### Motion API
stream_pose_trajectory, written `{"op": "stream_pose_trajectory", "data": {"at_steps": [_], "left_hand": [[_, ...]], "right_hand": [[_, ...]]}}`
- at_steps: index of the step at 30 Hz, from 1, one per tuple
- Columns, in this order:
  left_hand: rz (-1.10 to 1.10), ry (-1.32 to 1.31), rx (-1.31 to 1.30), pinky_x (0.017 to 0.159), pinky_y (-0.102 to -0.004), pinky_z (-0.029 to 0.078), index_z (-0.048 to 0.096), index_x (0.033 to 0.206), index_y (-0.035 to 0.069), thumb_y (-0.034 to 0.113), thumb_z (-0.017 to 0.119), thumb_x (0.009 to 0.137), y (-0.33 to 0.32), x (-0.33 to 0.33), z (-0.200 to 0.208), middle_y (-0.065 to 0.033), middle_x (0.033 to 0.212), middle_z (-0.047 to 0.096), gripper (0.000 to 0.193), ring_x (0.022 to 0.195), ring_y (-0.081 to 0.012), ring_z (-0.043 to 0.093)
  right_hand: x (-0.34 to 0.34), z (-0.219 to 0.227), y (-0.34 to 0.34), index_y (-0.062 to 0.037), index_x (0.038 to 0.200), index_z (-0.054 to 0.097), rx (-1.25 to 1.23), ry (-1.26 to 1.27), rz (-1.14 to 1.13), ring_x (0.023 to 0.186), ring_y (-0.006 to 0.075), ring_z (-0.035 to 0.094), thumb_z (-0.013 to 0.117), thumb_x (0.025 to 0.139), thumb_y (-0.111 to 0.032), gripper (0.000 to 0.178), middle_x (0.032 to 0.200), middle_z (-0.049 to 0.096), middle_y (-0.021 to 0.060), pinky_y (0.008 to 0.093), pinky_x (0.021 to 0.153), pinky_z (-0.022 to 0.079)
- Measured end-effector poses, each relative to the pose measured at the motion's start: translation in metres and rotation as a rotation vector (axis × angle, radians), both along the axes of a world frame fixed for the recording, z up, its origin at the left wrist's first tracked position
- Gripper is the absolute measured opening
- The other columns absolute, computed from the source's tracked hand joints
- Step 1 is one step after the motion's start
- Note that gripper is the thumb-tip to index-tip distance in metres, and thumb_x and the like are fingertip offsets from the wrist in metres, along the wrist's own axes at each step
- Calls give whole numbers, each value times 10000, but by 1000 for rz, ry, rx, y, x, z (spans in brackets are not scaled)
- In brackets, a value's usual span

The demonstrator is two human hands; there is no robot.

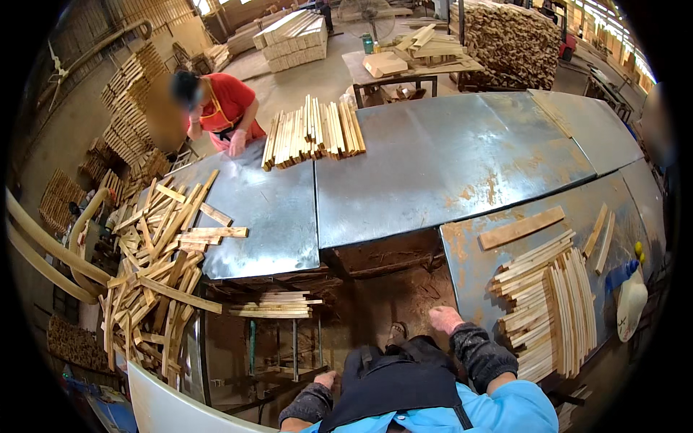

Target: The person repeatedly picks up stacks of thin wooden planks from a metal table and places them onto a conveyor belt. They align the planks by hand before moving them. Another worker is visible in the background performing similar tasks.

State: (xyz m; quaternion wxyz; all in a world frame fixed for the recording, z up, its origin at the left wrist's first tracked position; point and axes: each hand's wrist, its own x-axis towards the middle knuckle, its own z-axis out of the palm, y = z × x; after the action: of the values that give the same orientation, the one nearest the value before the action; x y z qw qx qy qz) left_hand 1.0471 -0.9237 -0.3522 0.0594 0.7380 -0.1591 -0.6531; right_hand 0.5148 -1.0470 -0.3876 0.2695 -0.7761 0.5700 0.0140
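My right hand hangs beside the left edge of the right-hand metal table, its fingers curled in and nothing seen in them. My left hand is low at my left side, near a metal stand holding a small stack of wooden strips; its fingers are mostly hidden. On the right-hand table lie a row of light wooden strips, a second bundle across it, and a wider board. Nothing links either hand to these pieces.
A jumbled heap of wooden strips covers the left table end. Across the metal tabletop, a person in red stands beside a lined-up batch of strips. A white bottle with a blue cap sits at the right edge.
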Motion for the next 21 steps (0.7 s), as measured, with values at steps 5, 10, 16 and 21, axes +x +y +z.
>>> {"op": "stream_pose_trajectory", "data": {"at_steps": [5,10,16,21], "left_hand": [[19,-15,-233,656,-449,506,688,865,67,228,675,994,-129,-23,0,-113,752,649,207,703,-300,645],[283,169,-594,675,-279,470,759,1154,-17,282,713,1024,-296,-88,31,-13,909,698,329,772,-98,597],[320,223,-714,823,-284,519,752,1287,-21,260,721,1048,-514,-127,70,-15,1013,736,370,902,-117,636],[341,56,-856,855,-287,511,735,1309,-54,249,687,1051,-675,-112,62,-10,1025,723,401,937,-122,623]], "right_hand": [[24,45,-117,-14,1393,674,582,-863,-863,981,252,724,677,1051,-297,444,1155,757,115,382,858,570],[35,94,-216,-29,1376,678,645,-890,-955,836,161,676,692,1061,-253,387,1027,720,26,328,729,549],[37,124,-386,63,1414,660,292,-424,-677,1330,396,657,726,982,-400,637,1384,720,269,405,1141,493],[52,140,-547,21,1512,576,238,-328,-707,1341,433,641,770,951,-422,740,1411,692,275,444,1140,497]]}}
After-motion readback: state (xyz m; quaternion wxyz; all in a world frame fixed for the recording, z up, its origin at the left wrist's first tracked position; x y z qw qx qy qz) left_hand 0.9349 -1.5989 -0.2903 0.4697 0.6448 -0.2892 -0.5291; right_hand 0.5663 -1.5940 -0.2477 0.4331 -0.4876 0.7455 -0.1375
